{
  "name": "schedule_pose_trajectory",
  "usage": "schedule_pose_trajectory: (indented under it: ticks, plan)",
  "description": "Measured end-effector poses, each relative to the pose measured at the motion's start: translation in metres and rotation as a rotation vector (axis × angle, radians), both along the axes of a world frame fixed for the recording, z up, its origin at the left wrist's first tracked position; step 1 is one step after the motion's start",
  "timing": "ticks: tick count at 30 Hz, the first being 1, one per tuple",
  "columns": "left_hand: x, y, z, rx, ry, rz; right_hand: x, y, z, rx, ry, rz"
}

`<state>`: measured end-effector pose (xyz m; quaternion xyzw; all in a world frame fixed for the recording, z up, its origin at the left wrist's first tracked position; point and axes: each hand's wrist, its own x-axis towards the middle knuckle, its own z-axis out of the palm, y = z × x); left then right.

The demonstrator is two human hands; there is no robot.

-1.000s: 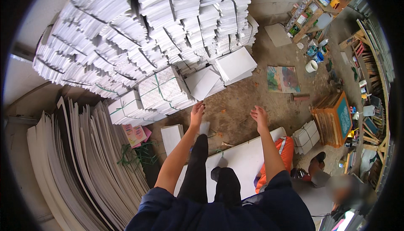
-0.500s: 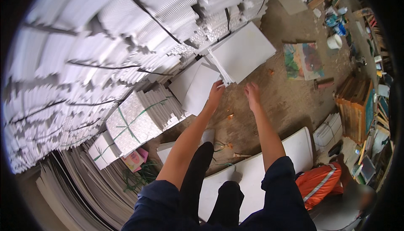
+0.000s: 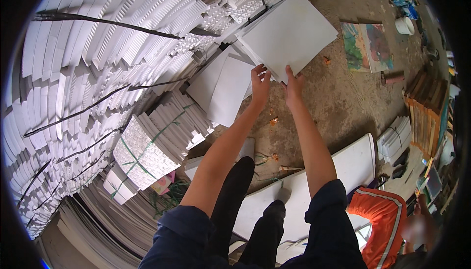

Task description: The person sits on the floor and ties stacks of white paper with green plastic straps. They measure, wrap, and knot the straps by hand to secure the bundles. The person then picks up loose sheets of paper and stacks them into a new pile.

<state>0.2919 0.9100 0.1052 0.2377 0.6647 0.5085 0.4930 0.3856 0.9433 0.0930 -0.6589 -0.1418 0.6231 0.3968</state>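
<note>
A stack of flat white boards (image 3: 294, 31) lies on the floor against the wall of piled white sheets. My right hand (image 3: 294, 86) grips its near corner, thumb on top and fingers toward the underside. Beside that corner, my left hand (image 3: 260, 83) has its fingers bent and apart at the stack's left edge, touching or nearly so; nothing is seen held in it. Loose white boards (image 3: 228, 90) lie just left of my left hand, overlapping one another.
Tall strapped piles of white sheets (image 3: 132, 48) line the left. A bundle tied with green string (image 3: 147, 151) stands below them. A painted panel (image 3: 368, 46), a white bucket (image 3: 405, 25) and wooden frames (image 3: 424, 114) are at right. Someone in orange clothing (image 3: 380, 220) is lower right.
Both hands have moved forward and closer together to the near corner of the board stack. My right hand has taken hold of it. The person in orange has shifted.
</note>
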Motion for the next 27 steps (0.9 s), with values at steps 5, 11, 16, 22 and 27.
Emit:
schedule_pose_trajectory:
  ticks: [5,11,16,22,27]
  plan:
    - [-0.019,0.005,0.011,-0.003,-0.118,0.080,-0.003,0.010,0.071,0.011,0.198,0.062]
    - [-0.047,0.030,-0.016,-0.020,0.168,0.036,0.003,0.007,0.059,-0.028,0.174,0.043]
    - [-0.060,0.062,-0.026,-0.023,0.328,-0.045,0.005,-0.001,0.023,0.061,0.147,0.001]
    - [-0.074,0.073,-0.044,-0.058,0.498,-0.020,0.004,0.000,0.009,-0.002,0.103,0.003]
    - [-0.078,0.074,-0.033,0.001,0.448,0.075,0.008,0.001,0.009,-0.066,0.147,-0.100]
